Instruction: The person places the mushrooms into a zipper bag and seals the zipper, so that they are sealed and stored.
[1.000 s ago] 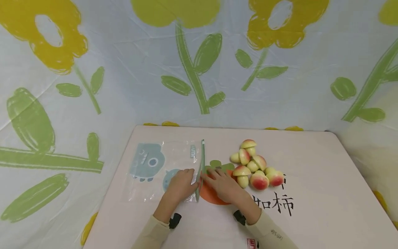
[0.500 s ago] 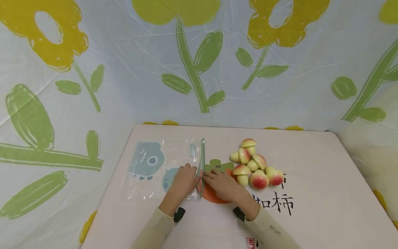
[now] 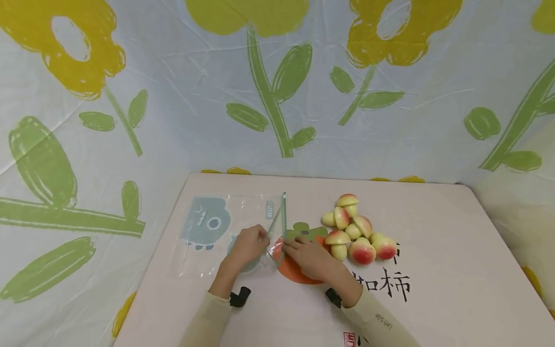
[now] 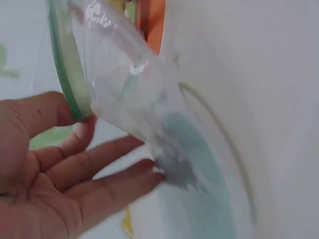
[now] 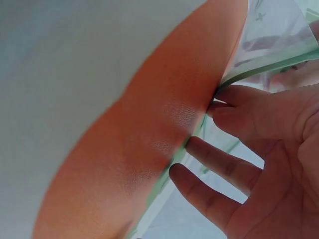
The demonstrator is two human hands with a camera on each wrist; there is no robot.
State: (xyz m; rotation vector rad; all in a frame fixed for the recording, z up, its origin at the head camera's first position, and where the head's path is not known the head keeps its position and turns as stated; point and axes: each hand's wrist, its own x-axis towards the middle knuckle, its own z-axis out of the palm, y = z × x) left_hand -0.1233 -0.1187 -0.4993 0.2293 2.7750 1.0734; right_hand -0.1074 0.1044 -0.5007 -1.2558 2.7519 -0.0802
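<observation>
A clear zip bag (image 3: 205, 219) printed with blue monsters lies flat on the left of the table, its green-edged mouth spread apart on the right side. My left hand (image 3: 248, 246) pinches one lip of that mouth; in the left wrist view the thumb and forefinger meet at the green strip (image 4: 64, 69), while the other fingers lie against the plastic. At the opposite lip, my right hand (image 3: 310, 258) pinches the edge between thumb and forefinger, as the right wrist view shows. Beside the right hand sit several yellow toy mushrooms (image 3: 362, 250) with reddish caps.
The pale tabletop (image 3: 451, 231) carries a printed orange persimmon (image 3: 299, 274) under the right hand and black characters (image 3: 395, 284) to the right. A white curtain (image 3: 173, 120) with yellow flowers stands behind the table and at both sides.
My left hand has moved left with its lip of the zip bag, so the mouth has spread into a wide gap. The right hand stays nearly where it was; the mushrooms have not moved.
</observation>
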